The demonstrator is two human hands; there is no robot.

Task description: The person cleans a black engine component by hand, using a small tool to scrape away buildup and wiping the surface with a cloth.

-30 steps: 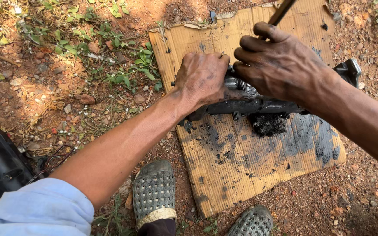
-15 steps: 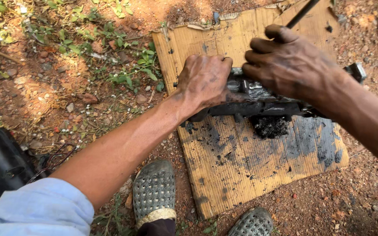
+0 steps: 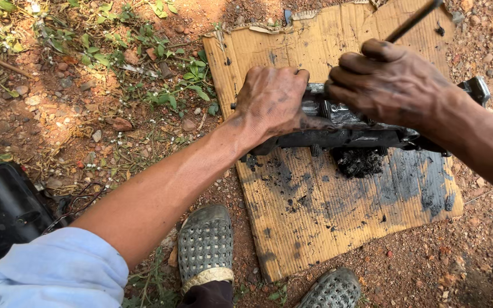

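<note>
The greasy black metal part (image 3: 349,128) lies across the stained cardboard sheet (image 3: 338,217), with a clump of black grime (image 3: 359,162) just below it. Your left hand (image 3: 272,102) presses down flat on its left end, fingers curled over the far edge. Your right hand (image 3: 392,82) is closed around a thin dark rod (image 3: 415,20) above the part's middle. Your perforated grey shoes (image 3: 205,245) stand on red dirt beside the cardboard.
</note>
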